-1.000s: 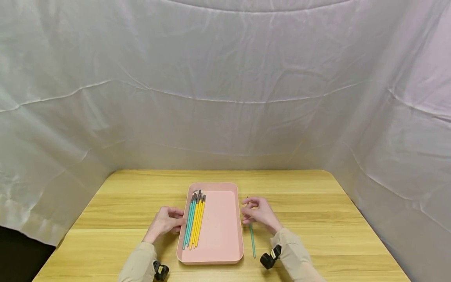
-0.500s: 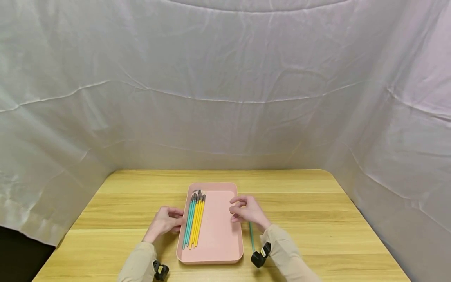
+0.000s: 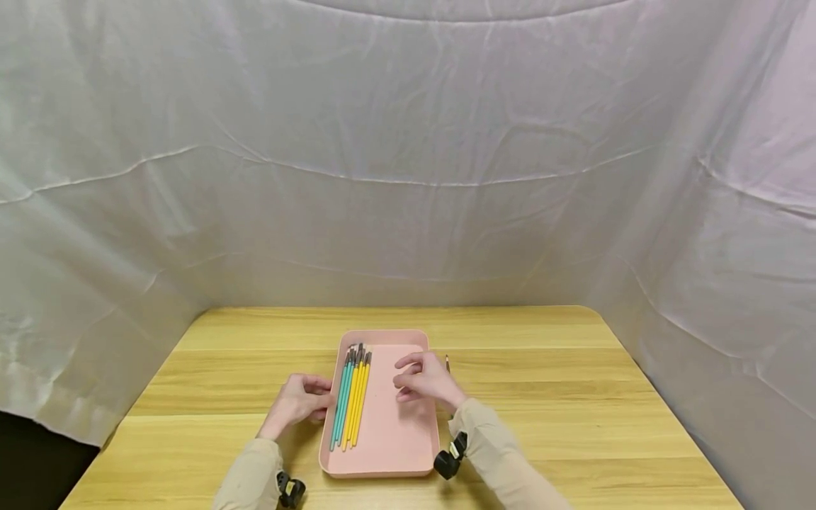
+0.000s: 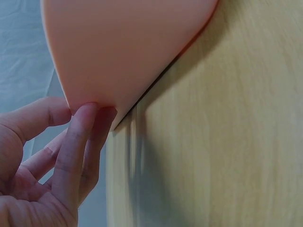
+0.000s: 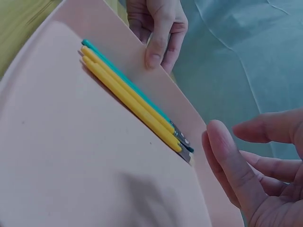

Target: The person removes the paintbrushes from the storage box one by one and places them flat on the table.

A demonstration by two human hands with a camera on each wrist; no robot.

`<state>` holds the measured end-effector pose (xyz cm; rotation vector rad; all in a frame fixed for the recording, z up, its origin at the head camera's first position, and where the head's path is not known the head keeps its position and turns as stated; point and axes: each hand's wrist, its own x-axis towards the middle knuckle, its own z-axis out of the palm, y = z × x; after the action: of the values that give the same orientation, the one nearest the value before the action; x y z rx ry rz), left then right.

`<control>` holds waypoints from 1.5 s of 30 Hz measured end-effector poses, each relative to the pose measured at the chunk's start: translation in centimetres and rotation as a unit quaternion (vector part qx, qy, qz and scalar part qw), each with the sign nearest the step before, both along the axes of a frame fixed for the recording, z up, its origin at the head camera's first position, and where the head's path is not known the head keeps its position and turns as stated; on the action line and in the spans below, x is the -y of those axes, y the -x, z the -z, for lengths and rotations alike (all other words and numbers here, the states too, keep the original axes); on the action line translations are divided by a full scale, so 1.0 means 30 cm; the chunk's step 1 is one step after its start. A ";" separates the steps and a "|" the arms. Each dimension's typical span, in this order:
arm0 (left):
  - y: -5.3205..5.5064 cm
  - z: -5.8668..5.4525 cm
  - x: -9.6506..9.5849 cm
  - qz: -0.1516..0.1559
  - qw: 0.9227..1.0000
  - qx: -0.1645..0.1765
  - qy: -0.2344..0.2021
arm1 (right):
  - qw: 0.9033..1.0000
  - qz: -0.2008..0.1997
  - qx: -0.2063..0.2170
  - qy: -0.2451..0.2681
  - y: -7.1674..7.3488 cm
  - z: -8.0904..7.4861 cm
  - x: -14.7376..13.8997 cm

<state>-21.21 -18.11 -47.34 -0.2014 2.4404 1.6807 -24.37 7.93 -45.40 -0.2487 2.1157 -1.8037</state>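
Note:
My left hand [image 3: 299,404] holds the left side of the pink tray [image 3: 398,453], thumb and fingers at its rim. In the left wrist view, fingertips lie against the tray's wall [image 4: 128,52]. Inside the tray along its left side lie several paintbrushes, teal ones [image 3: 339,418] nearest the wall and yellow ones [image 3: 355,411] beside them, bristles toward the far end. My right hand [image 3: 427,379] hovers over the tray's right half with bent, spread fingers and nothing between them. In the right wrist view, its thumb [image 5: 232,165] stands apart from the brushes.
Just right of the tray, the dark tip of another paintbrush [image 3: 448,364] shows on the wooden table [image 3: 542,397]; the right forearm hides the rest of it. Grey cloth [image 3: 408,212] hangs around the back and sides.
My right hand has moved left from above the loose teal paintbrush to over the tray, leaving that paintbrush on the table. The left hand, tray and the paintbrushes inside have stayed in place.

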 end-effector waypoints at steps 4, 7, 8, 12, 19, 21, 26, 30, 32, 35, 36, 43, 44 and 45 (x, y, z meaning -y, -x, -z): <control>0.000 -0.001 0.000 -0.001 1.000 -0.001 0.001 | 1.000 -0.004 0.012 -0.010 0.009 -0.009 0.025; 0.001 -0.001 0.000 0.001 1.000 -0.002 0.000 | 1.000 -0.007 0.012 -0.019 0.020 -0.008 0.041; 0.001 -0.001 0.000 0.001 1.000 -0.002 0.000 | 1.000 -0.009 0.013 -0.019 0.025 -0.005 0.046; -0.002 -0.002 0.001 0.001 1.000 -0.003 -0.004 | 1.000 -0.008 0.015 -0.011 0.040 0.012 0.069; -0.003 0.000 0.002 0.001 1.000 -0.004 -0.007 | 0.999 0.006 0.018 -0.038 0.047 0.043 0.120; -0.004 0.000 0.002 0.003 1.000 -0.004 -0.006 | 0.998 0.007 0.019 -0.054 0.047 0.049 0.132; -0.003 0.001 0.001 0.002 1.000 -0.006 -0.007 | 0.997 0.017 0.031 -0.068 0.049 0.070 0.153; -0.001 0.003 0.002 -0.001 1.000 -0.005 -0.005 | 0.997 0.029 0.042 -0.061 0.053 0.089 0.166; -0.001 0.003 0.002 -0.001 1.000 -0.006 -0.004 | 0.997 0.030 0.044 -0.063 0.055 0.095 0.173; 0.000 0.005 0.003 -0.002 1.000 -0.005 -0.004 | 0.996 0.028 0.035 -0.080 0.057 0.103 0.184; 0.000 0.005 0.003 -0.001 1.000 -0.005 -0.005 | 0.995 0.028 0.032 -0.086 0.058 0.105 0.187; 0.000 0.008 0.003 -0.001 1.000 -0.004 -0.005 | 0.995 0.035 0.042 -0.087 0.061 0.117 0.205; 0.001 0.008 0.003 -0.001 1.000 -0.003 -0.005 | 0.995 0.038 0.043 -0.087 0.061 0.120 0.207; 0.001 0.009 0.003 -0.002 1.000 -0.003 -0.006 | 0.994 0.039 0.042 -0.088 0.062 0.124 0.209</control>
<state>-21.24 -18.20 -47.59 -0.1994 2.4346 1.6999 -26.24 1.65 -49.12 -0.0448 2.2342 -1.6263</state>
